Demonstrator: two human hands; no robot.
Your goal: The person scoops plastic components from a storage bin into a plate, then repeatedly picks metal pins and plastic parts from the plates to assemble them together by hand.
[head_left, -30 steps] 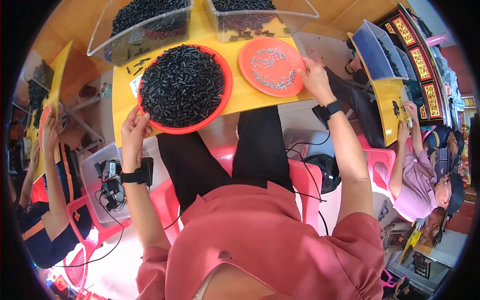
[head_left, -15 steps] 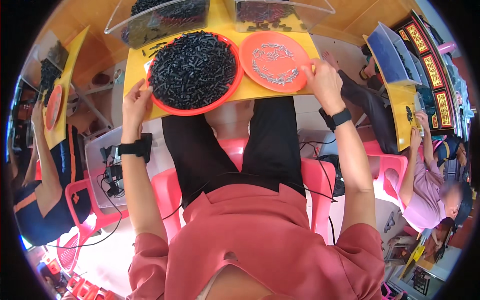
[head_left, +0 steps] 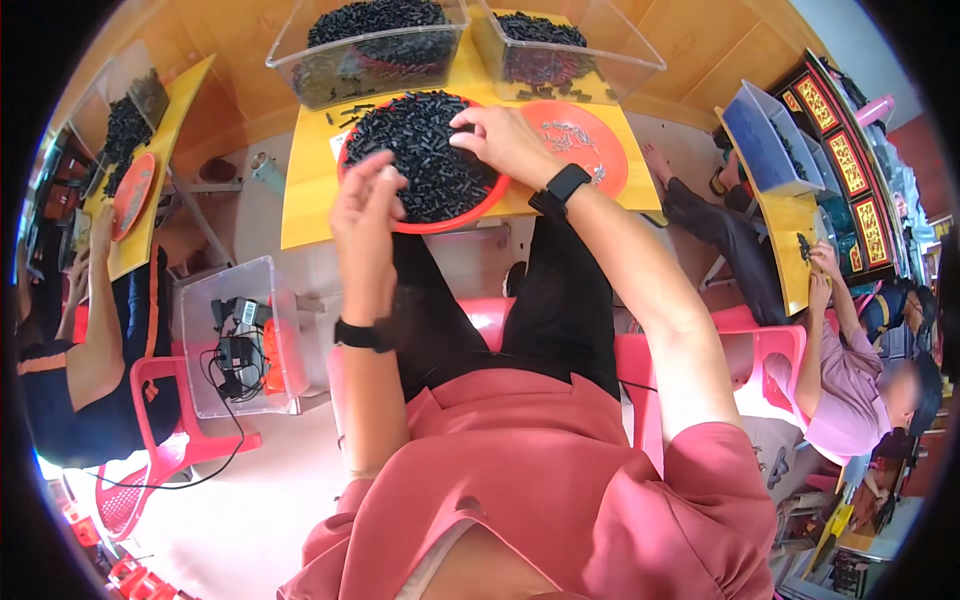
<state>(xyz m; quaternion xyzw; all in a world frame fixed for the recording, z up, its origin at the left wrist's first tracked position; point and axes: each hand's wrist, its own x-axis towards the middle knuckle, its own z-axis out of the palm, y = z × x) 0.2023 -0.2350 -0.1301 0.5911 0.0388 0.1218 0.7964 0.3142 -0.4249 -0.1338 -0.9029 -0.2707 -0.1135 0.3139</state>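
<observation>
A round red tray (head_left: 440, 228) heaped with small black tube-like pieces (head_left: 430, 160) sits on the yellow table in front of me. My right hand (head_left: 500, 138) reaches across over the right side of this heap. Its thumb and forefinger are apart, with black pieces showing between them. At the tray's left front rim is my left hand (head_left: 366, 205), slightly blurred, fingers raised and loosely apart; no held thing shows in it. To the right, partly behind my right forearm, lies an orange plate (head_left: 612, 150) with thin silver pins (head_left: 570, 135) scattered on it.
Two clear bins, a left one (head_left: 375, 75) and a right one (head_left: 560, 70), hold more black pieces at the table's back. A clear box (head_left: 240, 330) with cables stands on the floor at left. People work at tables on both sides, left (head_left: 90, 380) and right (head_left: 850, 370).
Both hands have left the outer edges of the tray and plate. The right hand has moved left over the black pieces; the left has moved right to the tray's front rim. My view has shifted.
</observation>
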